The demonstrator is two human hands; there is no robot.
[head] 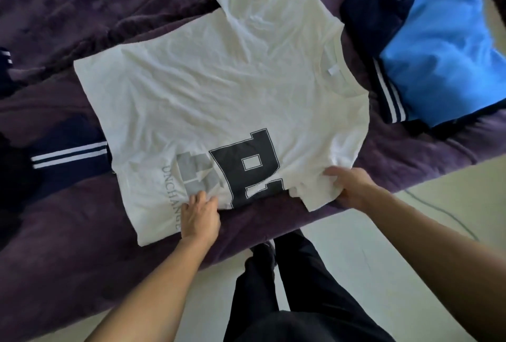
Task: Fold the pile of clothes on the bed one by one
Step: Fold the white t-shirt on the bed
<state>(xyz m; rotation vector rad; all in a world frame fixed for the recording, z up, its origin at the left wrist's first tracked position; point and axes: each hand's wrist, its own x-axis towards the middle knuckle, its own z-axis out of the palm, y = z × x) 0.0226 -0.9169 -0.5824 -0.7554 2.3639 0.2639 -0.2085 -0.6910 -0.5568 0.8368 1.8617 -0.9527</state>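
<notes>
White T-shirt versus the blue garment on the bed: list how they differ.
The white T-shirt bears a dark block print; the blue garment shows plain blue. The white T-shirt lies spread out mid-bed; the blue garment sits at the right on a navy striped piece. The left hand and right hand hold the white T-shirt's near edge; nothing touches the blue garment. Both lie on the purple-covered bed.
</notes>
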